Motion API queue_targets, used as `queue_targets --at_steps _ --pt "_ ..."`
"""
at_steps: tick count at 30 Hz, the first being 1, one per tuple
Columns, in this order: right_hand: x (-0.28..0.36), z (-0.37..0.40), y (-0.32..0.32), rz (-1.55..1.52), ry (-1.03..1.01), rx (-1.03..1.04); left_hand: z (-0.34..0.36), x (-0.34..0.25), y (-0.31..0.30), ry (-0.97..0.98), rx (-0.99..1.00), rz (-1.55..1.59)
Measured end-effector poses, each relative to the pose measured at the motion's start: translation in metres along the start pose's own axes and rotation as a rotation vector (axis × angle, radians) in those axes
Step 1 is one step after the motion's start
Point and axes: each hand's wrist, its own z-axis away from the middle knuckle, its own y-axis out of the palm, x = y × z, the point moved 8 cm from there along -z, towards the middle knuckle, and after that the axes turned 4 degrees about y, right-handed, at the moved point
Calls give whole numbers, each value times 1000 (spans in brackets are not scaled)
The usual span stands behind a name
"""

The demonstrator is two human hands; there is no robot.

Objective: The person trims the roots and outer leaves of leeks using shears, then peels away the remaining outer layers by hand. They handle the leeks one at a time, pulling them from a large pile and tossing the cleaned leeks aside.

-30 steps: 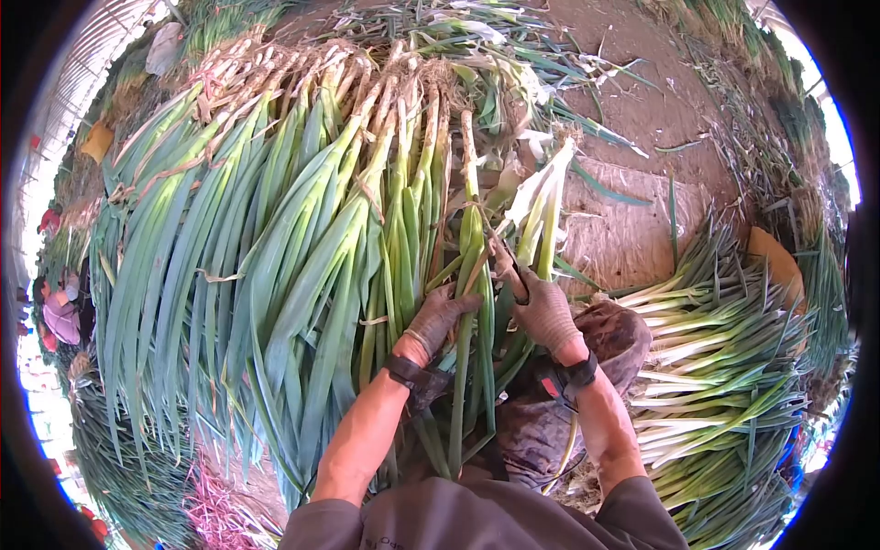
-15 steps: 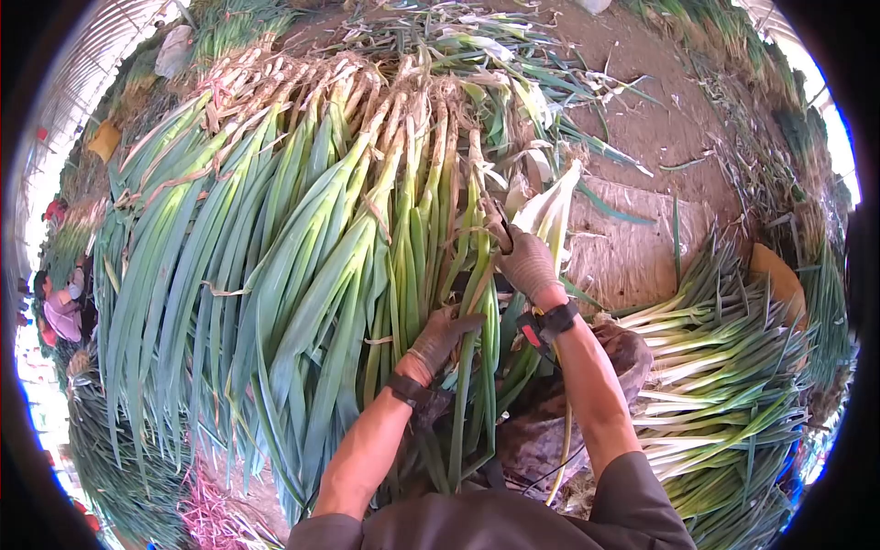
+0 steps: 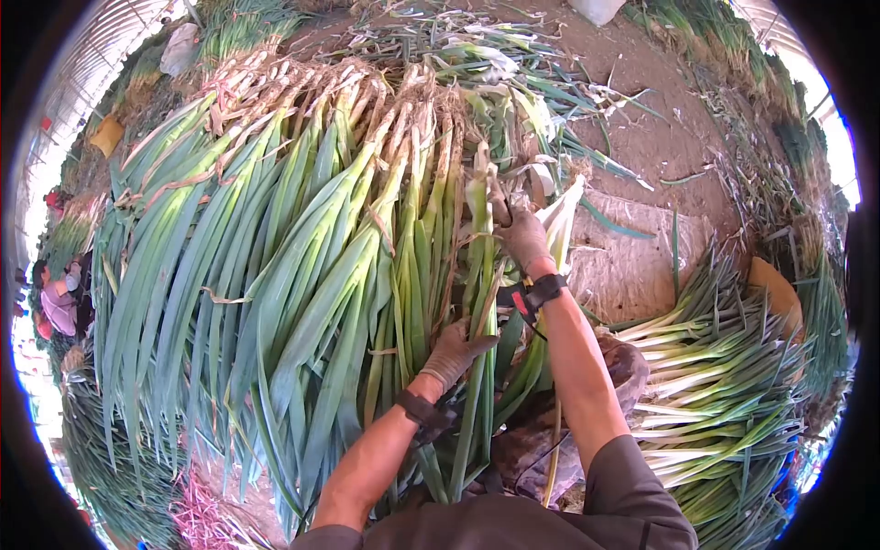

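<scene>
One green onion (image 3: 479, 203), pale above, darker below, gripped in left fingers (image 3: 456, 337); right fingers (image 3: 516, 231), hold unclear

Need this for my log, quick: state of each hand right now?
Left hand: closed around green leaves.
Right hand: curled near their upper stalk; whether it grips anything cannot be told.
</scene>
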Motion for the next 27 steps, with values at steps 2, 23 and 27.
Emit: queue_targets --at_steps 2,23,27 --pt "-4 13 -1 -5 -49 6 -2 1 3 46 6 -26" --pt "-17 171 -36 -238 -29 190 27 -6 66 255 195 -1301" --pt "2 176 -17 -264 -35 300 9 -73 -22 330 -212 -1170"
